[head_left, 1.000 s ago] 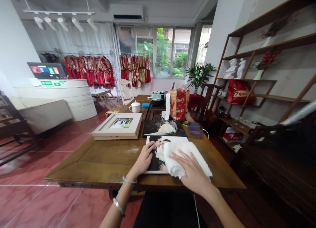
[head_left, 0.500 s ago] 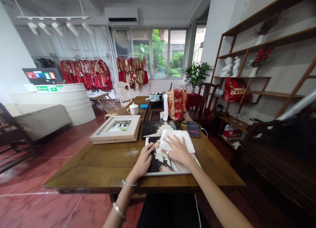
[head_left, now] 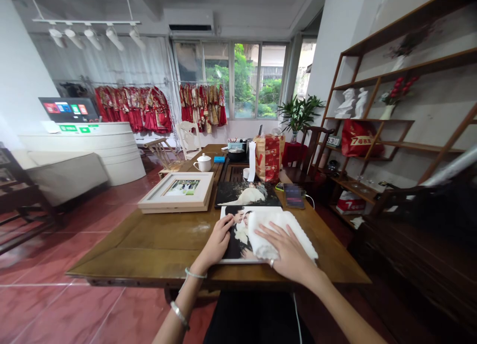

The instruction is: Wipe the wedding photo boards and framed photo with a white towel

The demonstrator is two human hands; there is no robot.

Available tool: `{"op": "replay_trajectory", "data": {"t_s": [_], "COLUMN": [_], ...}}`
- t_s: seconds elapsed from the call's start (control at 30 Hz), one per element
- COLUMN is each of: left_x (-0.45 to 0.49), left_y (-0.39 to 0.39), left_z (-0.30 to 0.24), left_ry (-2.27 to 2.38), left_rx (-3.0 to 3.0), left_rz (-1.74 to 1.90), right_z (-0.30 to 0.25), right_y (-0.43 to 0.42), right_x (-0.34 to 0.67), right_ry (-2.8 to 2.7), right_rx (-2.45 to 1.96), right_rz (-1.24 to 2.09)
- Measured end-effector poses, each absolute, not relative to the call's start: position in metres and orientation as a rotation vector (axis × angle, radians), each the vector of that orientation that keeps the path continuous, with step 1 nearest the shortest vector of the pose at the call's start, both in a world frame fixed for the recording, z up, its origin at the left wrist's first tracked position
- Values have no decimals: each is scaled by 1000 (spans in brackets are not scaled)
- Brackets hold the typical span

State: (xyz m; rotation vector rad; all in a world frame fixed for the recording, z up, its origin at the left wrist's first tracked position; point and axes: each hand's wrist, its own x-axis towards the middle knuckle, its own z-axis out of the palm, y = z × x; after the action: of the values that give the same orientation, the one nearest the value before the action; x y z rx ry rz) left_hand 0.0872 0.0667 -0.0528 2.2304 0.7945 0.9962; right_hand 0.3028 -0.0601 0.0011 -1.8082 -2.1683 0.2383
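A large photo print (head_left: pixel 238 234) lies flat at the near edge of the wooden table (head_left: pixel 164 244). My left hand (head_left: pixel 216 244) rests on its left edge with the fingers spread flat, holding it down. My right hand (head_left: pixel 288 252) presses flat on a white cloth (head_left: pixel 279 232) that covers the right part of the print. A ring shows on one finger of that hand. A second, darker print (head_left: pixel 248 194) lies just beyond the first.
A framed picture (head_left: pixel 179 191) sits on the table's left. A phone (head_left: pixel 294 196), a red paper bag (head_left: pixel 269 157), a white teapot (head_left: pixel 204 162) and a tea tray stand farther back. Wooden shelves (head_left: pixel 391 135) line the right wall. Red garments hang by the windows.
My right hand has drawn the white cloth back from the far part of the print toward me and to the right. My left hand has stayed on the print's left edge.
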Motion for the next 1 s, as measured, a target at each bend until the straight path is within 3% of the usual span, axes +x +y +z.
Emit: {"op": "replay_trajectory", "data": {"t_s": [0.3, 0.73, 1.0], "left_x": [87, 88, 88], "left_y": [65, 65, 66], "left_z": [-48, -53, -50], "left_ry": [795, 793, 814], "left_rx": [2233, 2227, 2214], "left_rz": [973, 1019, 976], "right_z": [10, 2, 4], "right_y": [29, -83, -23], "right_x": [316, 283, 326], "right_ry": [-2019, -2282, -2096], "right_rx": [-1989, -1660, -1813], "right_rz": [191, 296, 298]}}
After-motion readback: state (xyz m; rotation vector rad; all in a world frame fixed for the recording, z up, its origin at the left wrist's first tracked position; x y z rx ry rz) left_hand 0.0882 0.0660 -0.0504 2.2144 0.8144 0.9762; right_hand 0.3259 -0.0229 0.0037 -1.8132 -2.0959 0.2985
